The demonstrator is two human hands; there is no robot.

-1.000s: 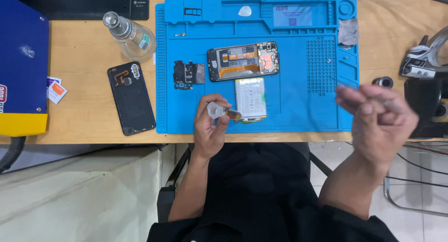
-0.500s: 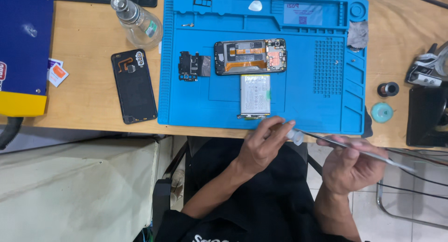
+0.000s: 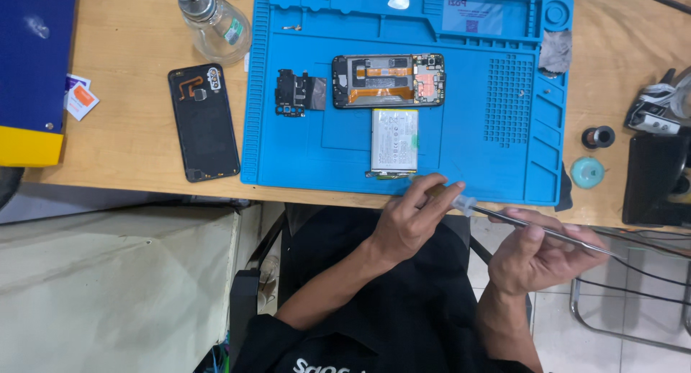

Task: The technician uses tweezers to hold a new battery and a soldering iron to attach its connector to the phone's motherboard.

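Fingers of left hand (image 3: pixel 407 225) pinch small piece; right hand (image 3: pixel 536 258) grips tweezers (image 3: pixel 533 225).

One head-worn camera looks steeply down, fairly near, over the blue mat (image 3: pixel 461 164).

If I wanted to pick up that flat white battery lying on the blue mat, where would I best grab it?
Probably by its two long side edges, coming straight down from above. The battery lies flat on the blue mat, long axis pointing away from the person, with bare mat at both sides. The opened phone sits close to its far end, and the left hand is near its front end.
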